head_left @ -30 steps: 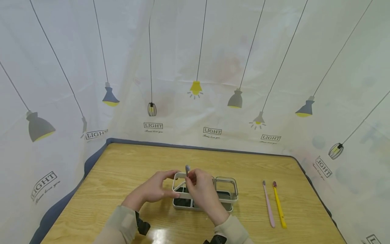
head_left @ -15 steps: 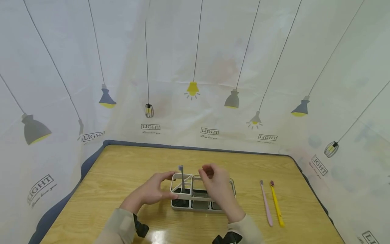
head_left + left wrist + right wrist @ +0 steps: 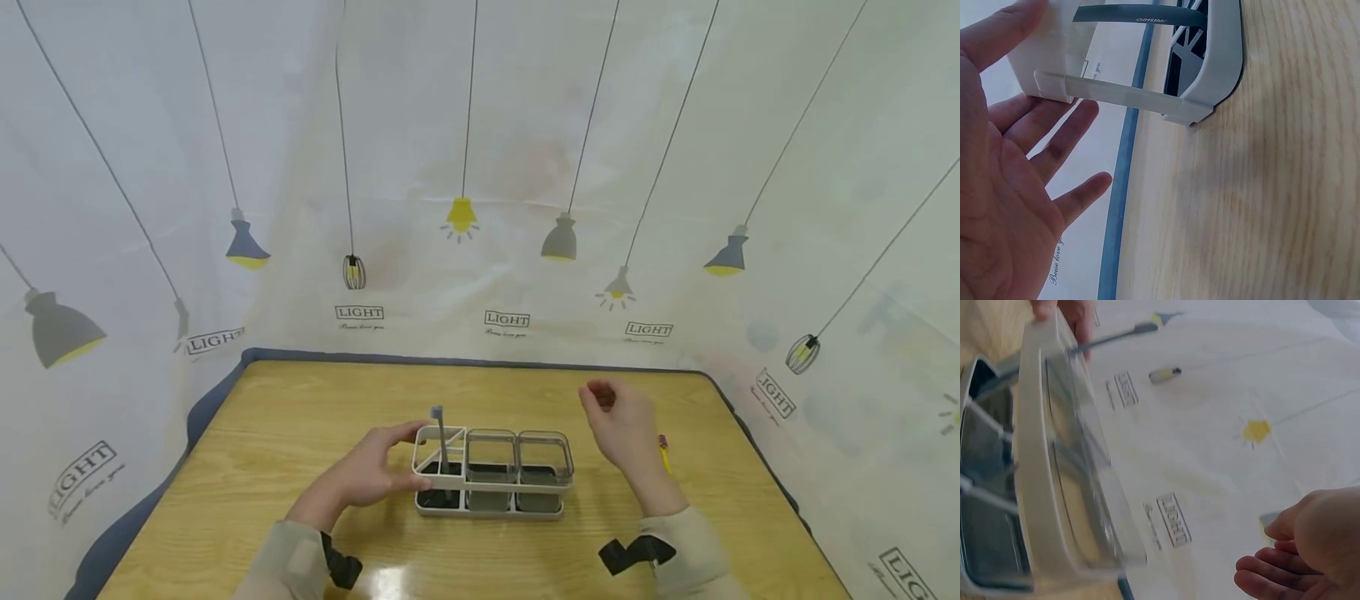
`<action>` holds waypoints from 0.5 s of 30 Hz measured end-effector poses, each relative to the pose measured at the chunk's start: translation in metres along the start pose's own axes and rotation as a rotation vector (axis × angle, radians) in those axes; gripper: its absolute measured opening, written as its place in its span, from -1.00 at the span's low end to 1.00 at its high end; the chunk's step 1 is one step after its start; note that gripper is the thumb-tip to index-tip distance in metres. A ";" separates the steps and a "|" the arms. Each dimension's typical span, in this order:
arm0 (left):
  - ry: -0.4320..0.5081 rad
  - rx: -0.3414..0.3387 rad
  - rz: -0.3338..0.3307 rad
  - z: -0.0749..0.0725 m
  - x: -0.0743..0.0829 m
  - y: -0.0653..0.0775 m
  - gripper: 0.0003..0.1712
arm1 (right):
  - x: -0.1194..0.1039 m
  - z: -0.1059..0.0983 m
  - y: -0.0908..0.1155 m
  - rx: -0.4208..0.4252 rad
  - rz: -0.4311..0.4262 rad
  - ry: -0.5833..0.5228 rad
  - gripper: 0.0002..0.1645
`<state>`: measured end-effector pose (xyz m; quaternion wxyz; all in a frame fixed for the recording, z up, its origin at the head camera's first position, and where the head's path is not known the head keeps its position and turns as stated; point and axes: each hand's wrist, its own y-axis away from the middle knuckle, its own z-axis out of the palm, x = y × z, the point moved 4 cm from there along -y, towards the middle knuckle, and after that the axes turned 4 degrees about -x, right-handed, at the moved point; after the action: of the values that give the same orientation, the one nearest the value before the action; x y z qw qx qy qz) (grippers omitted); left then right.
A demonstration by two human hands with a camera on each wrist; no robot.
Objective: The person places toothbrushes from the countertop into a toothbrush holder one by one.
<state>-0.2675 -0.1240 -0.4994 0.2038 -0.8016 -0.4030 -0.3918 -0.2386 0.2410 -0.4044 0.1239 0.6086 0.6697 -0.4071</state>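
1 grey toothbrush (image 3: 443, 448) stands in L end of white rack (image 3: 498, 487); L hand (image 3: 366, 469) pinches that end. R hand (image 3: 624, 425), fingers loosely bent, nr yellow toothbrush (image 3: 664, 457).

Setting: sheeted-off tabletop booth, resembling recording set; kind of building around it cannot be told. Evidence: pale, creased sheeting (image 3: 405, 125) behind and along both sides of wood-grain surface (image 3: 300, 408), curtain-like. Print on sheeting: pendant lamps (image 3: 462, 212) on long cords, in grey, blue and yellow; boxed word "LIGHT" (image 3: 359, 313) repeated, script line (image 3: 362, 327) beneath. Blue-grey border (image 3: 199, 416) between surface and sheeting. Black wrist mounts (image 3: 641, 551): worn camera gear. Toothbrush (image 3: 443, 446) standing in white rack (image 3: 495, 488): washroom ware, here on surface.
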 end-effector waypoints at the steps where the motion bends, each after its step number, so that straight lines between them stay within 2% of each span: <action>1: -0.001 0.001 0.001 0.000 0.000 0.000 0.00 | 0.006 -0.004 -0.001 -0.001 0.009 0.015 -0.76; 8: 0.002 0.000 0.006 -0.003 0.000 0.001 0.01 | 0.058 -0.023 -0.006 -0.010 0.076 0.085 -0.71; 15: 0.010 -0.006 0.006 0.000 -0.002 0.000 0.00 | 0.104 -0.025 -0.006 -0.055 0.169 0.128 -0.68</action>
<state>-0.2684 -0.1253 -0.5010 0.2048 -0.8014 -0.3982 -0.3965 -0.2594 0.3333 -0.4545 0.1314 0.6841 0.6336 -0.3368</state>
